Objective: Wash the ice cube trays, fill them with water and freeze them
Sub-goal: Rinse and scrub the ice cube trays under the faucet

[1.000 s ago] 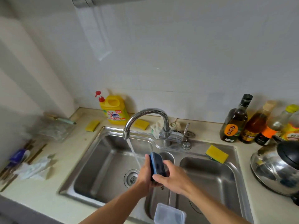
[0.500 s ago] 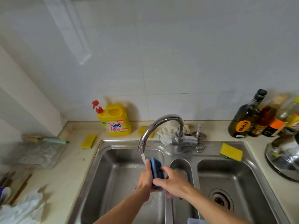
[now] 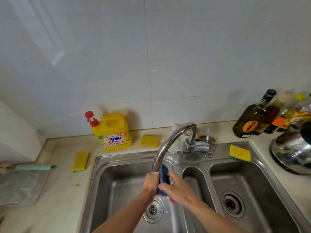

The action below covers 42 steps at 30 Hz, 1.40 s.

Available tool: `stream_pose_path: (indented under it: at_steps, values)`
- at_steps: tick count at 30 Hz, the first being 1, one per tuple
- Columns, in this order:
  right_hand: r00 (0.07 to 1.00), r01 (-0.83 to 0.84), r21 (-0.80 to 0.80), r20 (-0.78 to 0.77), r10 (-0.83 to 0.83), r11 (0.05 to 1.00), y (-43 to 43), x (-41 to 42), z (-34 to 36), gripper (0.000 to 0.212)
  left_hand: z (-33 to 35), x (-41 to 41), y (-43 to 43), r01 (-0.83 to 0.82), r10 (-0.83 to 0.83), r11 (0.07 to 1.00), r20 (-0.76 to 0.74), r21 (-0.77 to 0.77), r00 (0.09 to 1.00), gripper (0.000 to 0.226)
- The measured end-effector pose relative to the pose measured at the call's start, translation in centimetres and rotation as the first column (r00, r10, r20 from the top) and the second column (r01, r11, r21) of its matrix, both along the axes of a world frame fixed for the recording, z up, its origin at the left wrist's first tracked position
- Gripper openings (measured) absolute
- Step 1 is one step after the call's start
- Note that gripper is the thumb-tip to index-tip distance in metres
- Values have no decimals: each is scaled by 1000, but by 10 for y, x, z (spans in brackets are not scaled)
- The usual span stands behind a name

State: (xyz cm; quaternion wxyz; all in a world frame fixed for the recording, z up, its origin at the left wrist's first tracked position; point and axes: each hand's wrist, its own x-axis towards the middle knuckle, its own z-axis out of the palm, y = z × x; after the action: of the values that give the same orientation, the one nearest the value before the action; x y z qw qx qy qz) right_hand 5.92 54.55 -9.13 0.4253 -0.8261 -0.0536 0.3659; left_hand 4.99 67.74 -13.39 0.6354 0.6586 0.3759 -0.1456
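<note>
**Wall** (image 3: 185,56): pale glossy tile behind the whole run.

**Counter** (image 3: 58,199): beige and stained, wrapping the basins. Crumpled clear plastic (image 3: 21,187) lies at the far left.

**Sink** (image 3: 117,157): stainless steel with three bowls. Work is over the left bowl, above its drain (image 3: 153,209).

**Kettle** (image 3: 292,152): steel, at the right edge, close to a cluster of oil bottles (image 3: 249,121).

**Detergent jug** (image 3: 114,132): yellow with a red pump, against the wall. Three yellow sponges lie nearby, untouched (one (image 3: 239,153) sits on the sink's back ledge).

**Faucet** (image 3: 170,142): chrome spout swung left, with water spilling off below the hands.

**Left hand** (image 3: 150,182): fingers curled round the tray's left face.

**Right hand** (image 3: 180,189): clasped on the right face and lower edge.

**Ice cube tray** (image 3: 163,174): dark blue, stood on edge, its top just under the spout mouth and held between both hands.

**Hazards, as judged:**
- The tray sits so near the spout that the stream may deflect off its face and spray over the rim onto the counter.
- Wet plastic may slip from the hands and drop into the bowl.
- Rinsing it on edge may leave some cells unwashed.
</note>
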Motion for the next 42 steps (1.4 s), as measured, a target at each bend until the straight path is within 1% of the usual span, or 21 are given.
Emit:
stream_pose_path:
  at_steps: [4,7,9,12,14,16,19,23,31,37,42]
  values:
    - [1000,0,22,1,0,1000,3,6,-3,46,0,-1,5,18,-19,1000,31,24,999,34]
    - [1000,-16,39,20,15,999,7,7,-6,37,2,-1,10,40,-45,997,63,66,997,33]
    - [1000,-20,50,18,19,999,9,9,-7,40,4,-1,13,46,-51,996,78,71,996,32]
    - [998,-56,64,9,56,996,11,12,-7,46,9,0,15,108,-123,983,90,151,988,24]
    - [997,-78,66,13,77,995,11,14,-8,47,12,2,17,129,-146,977,92,173,985,26]
    - [997,-76,67,6,76,995,11,16,-9,48,14,3,18,127,-143,977,78,173,987,28]
    - [998,-53,75,-24,55,996,11,19,-10,50,14,4,18,82,-88,988,38,131,995,31]
    - [998,-28,95,-48,33,995,9,19,-13,43,11,4,18,88,-87,988,-16,124,996,35]
    - [998,21,107,-58,-15,994,5,16,-7,43,12,8,13,109,-109,986,-4,125,994,30]
    - [997,33,86,-76,-27,996,5,16,-6,42,9,8,14,109,-109,990,-9,94,994,34]
    - [996,65,66,-59,-61,996,8,10,-4,44,12,8,16,97,-93,990,-42,107,995,38]
